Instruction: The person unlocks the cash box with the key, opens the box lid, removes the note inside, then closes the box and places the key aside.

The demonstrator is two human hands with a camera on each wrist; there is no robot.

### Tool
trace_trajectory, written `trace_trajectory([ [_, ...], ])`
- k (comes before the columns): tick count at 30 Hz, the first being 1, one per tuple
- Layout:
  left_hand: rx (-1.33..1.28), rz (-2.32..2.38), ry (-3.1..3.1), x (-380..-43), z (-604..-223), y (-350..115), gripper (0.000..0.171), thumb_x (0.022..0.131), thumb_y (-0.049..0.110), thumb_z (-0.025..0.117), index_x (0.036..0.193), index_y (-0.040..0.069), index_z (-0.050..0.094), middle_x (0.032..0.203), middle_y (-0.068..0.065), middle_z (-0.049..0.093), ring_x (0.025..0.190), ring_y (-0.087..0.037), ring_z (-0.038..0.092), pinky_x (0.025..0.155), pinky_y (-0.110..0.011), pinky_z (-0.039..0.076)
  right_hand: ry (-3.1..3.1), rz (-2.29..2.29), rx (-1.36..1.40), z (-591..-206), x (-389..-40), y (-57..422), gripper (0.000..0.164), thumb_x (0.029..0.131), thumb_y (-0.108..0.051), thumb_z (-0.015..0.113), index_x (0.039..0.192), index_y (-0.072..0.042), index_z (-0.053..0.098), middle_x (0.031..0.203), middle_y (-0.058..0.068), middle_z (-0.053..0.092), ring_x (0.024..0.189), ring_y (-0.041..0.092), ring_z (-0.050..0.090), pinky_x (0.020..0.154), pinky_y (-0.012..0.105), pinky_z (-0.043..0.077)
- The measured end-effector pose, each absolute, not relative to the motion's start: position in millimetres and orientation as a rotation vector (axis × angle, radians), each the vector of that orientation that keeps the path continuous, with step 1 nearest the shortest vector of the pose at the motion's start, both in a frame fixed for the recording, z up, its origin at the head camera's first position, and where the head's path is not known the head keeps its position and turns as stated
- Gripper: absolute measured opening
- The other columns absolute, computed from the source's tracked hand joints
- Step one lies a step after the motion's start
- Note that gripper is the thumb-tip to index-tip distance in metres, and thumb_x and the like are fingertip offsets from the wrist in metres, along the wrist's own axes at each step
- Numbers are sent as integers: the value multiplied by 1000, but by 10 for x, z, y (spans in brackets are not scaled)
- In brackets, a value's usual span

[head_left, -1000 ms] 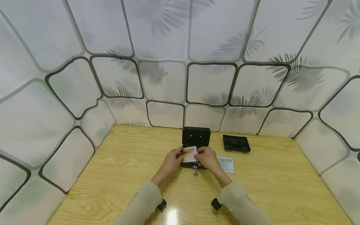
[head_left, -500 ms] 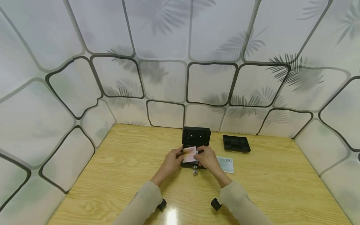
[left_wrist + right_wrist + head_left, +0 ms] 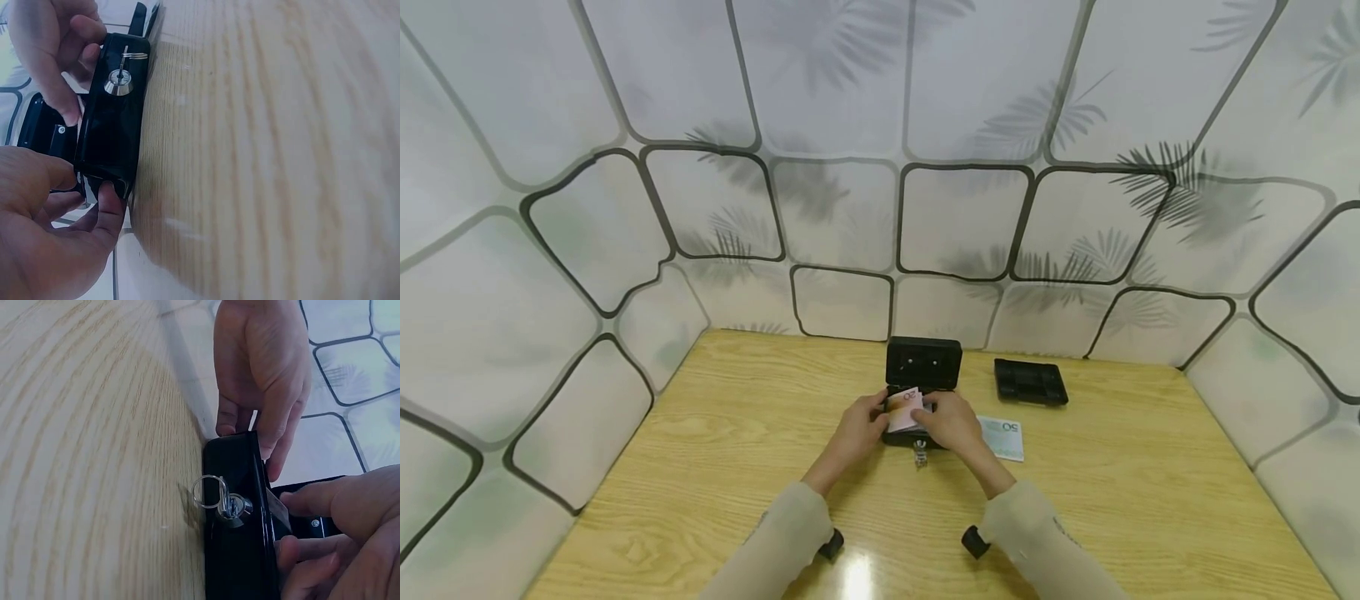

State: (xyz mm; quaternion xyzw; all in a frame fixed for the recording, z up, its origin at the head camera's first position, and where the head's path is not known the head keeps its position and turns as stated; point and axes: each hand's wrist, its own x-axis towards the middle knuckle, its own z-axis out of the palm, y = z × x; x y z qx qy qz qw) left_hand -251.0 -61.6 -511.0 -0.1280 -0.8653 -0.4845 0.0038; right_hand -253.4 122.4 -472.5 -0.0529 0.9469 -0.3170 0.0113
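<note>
A small black cash box point(image 3: 111, 134) stands with its lid point(image 3: 923, 357) raised. Pinkish-orange banknotes point(image 3: 902, 410), the top one marked 20, lie at its opening. My left hand point(image 3: 854, 425) grips the box's left side, fingers on the outer wall and thumb near the rim. With thumb and fingers my right hand point(image 3: 953, 422) pinches the right edge of the banknotes; a note's edge point(image 3: 278, 509) shows beside its fingertip in the right wrist view. A key with a ring point(image 3: 212, 494) sits in the front lock. The box's inside is mostly hidden by notes and hands.
To the right of the box lies a green banknote point(image 3: 1004, 438) marked 50, partly behind my right wrist. A black compartment tray point(image 3: 1030, 382) stands farther back on the right. The wooden table point(image 3: 760, 400) ends at a patterned wall covering.
My right thumb has shifted slightly left over the banknotes, and the top note has turned a little, its edges now fanned. The left hand and box stay in place.
</note>
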Motion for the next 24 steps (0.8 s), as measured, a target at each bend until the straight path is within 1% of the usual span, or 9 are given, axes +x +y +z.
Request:
trace_trajectory([
  [3, -410, -1512, -2712, -2534, -5121, -626, 46, 101, -1, 58, 145, -13, 50, 135, -33, 57, 124, -41, 59, 105, -52, 46, 2958, -880, -159, -4728, -2551, 1194, 42, 95, -29, 74, 124, 2, 73, 126, 20, 70, 116, 40, 64, 93, 54, 52],
  [6, -429, -1498, -2712, -2552, -5114, -632, 46, 101, -1, 58, 144, -14, 50, 134, -33, 57, 124, -42, 59, 105, -53, 47, 2964, -805, -156, -4725, -2554, 1165, 45, 95, -31, 74, 126, 2, 72, 128, 20, 69, 114, 38, 65, 91, 54, 54],
  [9, -433, -1505, -2714, -2570, -5107, -639, 46, 101, -1, 58, 145, -13, 50, 134, -33, 57, 125, -42, 58, 105, -53, 46, 2992, -772, -175, -4720, -2555, 1139, 39, 95, -30, 74, 120, -1, 75, 115, 15, 73, 96, 31, 67, 78, 48, 55],
  [12, -427, -1517, -2723, -2587, -5103, -649, 46, 101, 0, 58, 145, -12, 49, 136, -33, 56, 126, -41, 57, 106, -52, 46, 3038, -781, -191, -4719, -2560, 1116, 26, 94, -26, 75, 108, -5, 79, 98, 10, 73, 78, 25, 62, 63, 43, 50],
  [13, -425, -1525, -2724, -2591, -5104, -653, 46, 101, 0, 58, 146, -12, 49, 136, -32, 56, 126, -41, 57, 106, -52, 46, 3052, -787, -192, -4721, -2561, 1109, 22, 93, -24, 75, 105, -6, 79, 93, 9, 72, 75, 24, 60, 60, 41, 47],
  [15, -433, -1520, -2721, -2604, -5108, -661, 46, 101, -1, 58, 145, -13, 50, 136, -33, 56, 126, -41, 57, 105, -52, 46, 3080, -814, -182, -4725, -2563, 1096, 16, 92, -21, 75, 100, -8, 80, 90, 8, 73, 74, 24, 62, 57, 41, 47],
  [19, -438, -1512, -2724, -2635, -5116, -672, 47, 100, 0, 59, 145, -13, 50, 136, -33, 56, 126, -40, 57, 105, -52, 47, 3093, -885, -144, -4751, -2576, 1074, 17, 90, -17, 76, 104, -8, 81, 97, 9, 76, 81, 28, 69, 62, 45, 53],
  [21, -432, -1519, -2730, -2650, -5113, -675, 47, 101, 0, 59, 145, -12, 50, 137, -32, 56, 128, -40, 56, 106, -52, 46, 3080, -945, -122, -4768, -2592, 1073, 22, 89, -16, 76, 108, -6, 80, 102, 10, 77, 88, 30, 71, 67, 48, 56],
  [24, -431, -1532, -2727, -2666, -5108, -680, 47, 101, 0, 59, 145, -12, 50, 137, -32, 56, 127, -40, 56, 105, -52, 46, 3036, -1085, -103, -4798, -2624, 1087, 26, 87, -13, 78, 110, -1, 79, 104, 12, 77, 93, 31, 72, 71, 48, 58],
])
